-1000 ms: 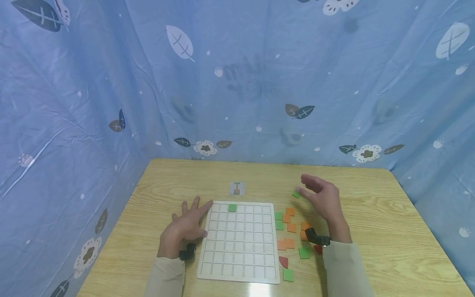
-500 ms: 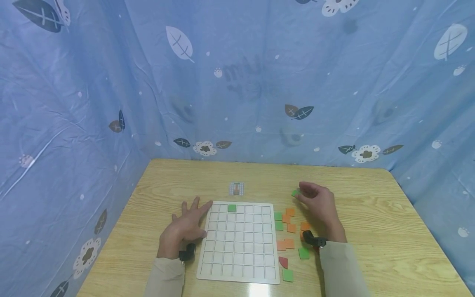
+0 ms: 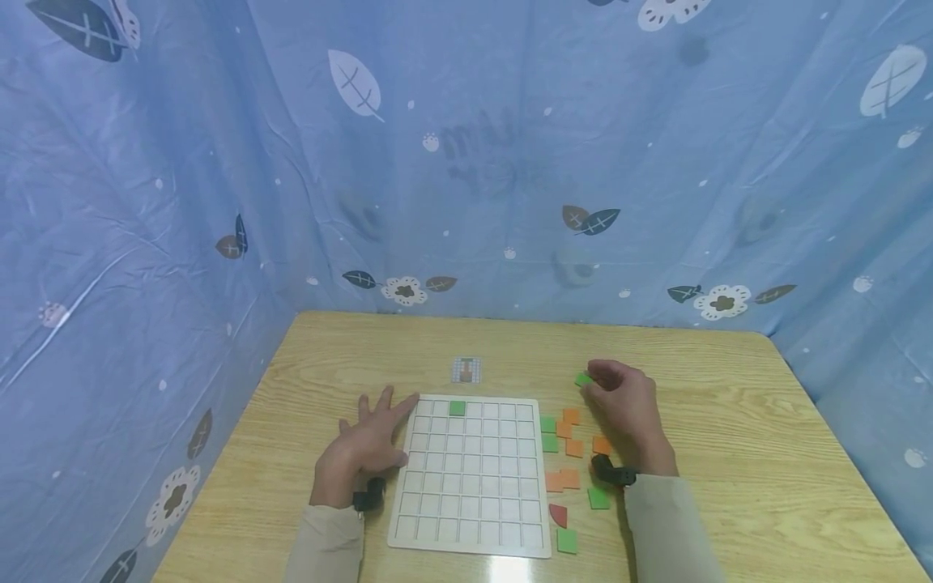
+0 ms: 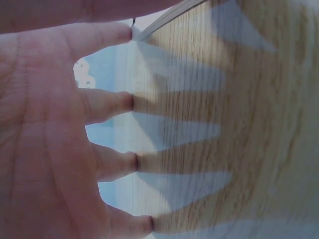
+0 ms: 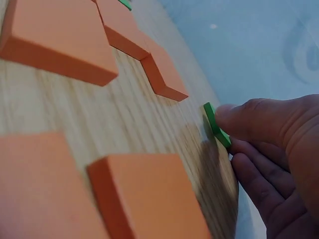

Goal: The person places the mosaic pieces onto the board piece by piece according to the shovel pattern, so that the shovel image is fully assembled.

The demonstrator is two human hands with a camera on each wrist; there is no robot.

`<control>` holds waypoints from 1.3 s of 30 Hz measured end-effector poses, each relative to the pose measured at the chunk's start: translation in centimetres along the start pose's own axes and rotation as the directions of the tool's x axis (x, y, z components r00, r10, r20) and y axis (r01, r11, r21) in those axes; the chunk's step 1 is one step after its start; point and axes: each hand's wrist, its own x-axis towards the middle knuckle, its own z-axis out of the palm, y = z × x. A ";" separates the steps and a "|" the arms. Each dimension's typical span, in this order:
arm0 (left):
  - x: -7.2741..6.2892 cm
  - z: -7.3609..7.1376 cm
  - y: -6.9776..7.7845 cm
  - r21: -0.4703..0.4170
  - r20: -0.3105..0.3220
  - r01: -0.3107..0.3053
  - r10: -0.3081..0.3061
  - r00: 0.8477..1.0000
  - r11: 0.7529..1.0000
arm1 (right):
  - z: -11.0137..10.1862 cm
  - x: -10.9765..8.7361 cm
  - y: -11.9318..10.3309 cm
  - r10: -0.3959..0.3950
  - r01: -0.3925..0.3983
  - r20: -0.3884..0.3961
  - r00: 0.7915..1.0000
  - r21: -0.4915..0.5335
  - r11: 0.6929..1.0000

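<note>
My left hand (image 3: 368, 441) rests with fingers spread at the left edge of a white gridded board (image 3: 462, 465), fingertips down on the wood. In the left wrist view that hand (image 4: 45, 124) has its fingertips on the tabletop, next to the board's edge. Beyond the board's upper right, my right hand (image 3: 627, 397) pinches a small green square tile (image 3: 582, 379) close to the table. The right wrist view shows the thumb against this green tile (image 5: 212, 119), with the other fingers curled on its far side. Another green tile (image 3: 457, 408) sits in the board's top row.
Right of the board lie several orange tiles (image 3: 574, 448), more green squares (image 3: 598, 498) and a red quarter-round piece (image 3: 558, 516). A small pattern card (image 3: 466, 370) lies behind the board. Blue curtains (image 3: 510, 162) hang around the wooden table (image 3: 773, 453).
My right hand has come slightly down and left, its fingers closing in on the green tile with the thumb. The left hand and the board stay in place.
</note>
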 end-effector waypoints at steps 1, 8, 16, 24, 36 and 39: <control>0.0 0.0 0.0 0.003 -0.001 0.001 -0.001 1.000 1.000 | 0.0 0.0 0.0 -0.001 0.001 -0.002 1.000 -0.004 1.000; -0.2 0.0 0.2 0.004 -0.010 -0.003 0.003 1.000 1.000 | 0.2 -0.1 0.0 -0.039 0.039 -0.030 0.999 -0.032 0.999; -0.2 0.0 0.1 0.002 -0.009 0.000 0.000 1.000 1.000 | 0.4 -0.2 0.2 -0.066 0.063 -0.056 0.996 -0.048 0.997; -0.2 0.0 0.1 0.000 -0.010 -0.003 0.003 1.000 1.000 | 0.2 -0.1 0.7 -0.064 0.061 -0.051 0.997 -0.052 0.997; -0.2 0.1 0.3 -0.010 -0.009 0.000 0.000 1.000 1.000 | -0.4 -0.5 1.0 -0.028 0.028 -0.028 0.999 -0.013 1.000; -0.2 0.0 0.3 0.004 -0.008 0.003 -0.003 1.000 1.000 | -0.6 -0.6 0.6 -0.054 0.053 -0.035 0.998 -0.024 0.998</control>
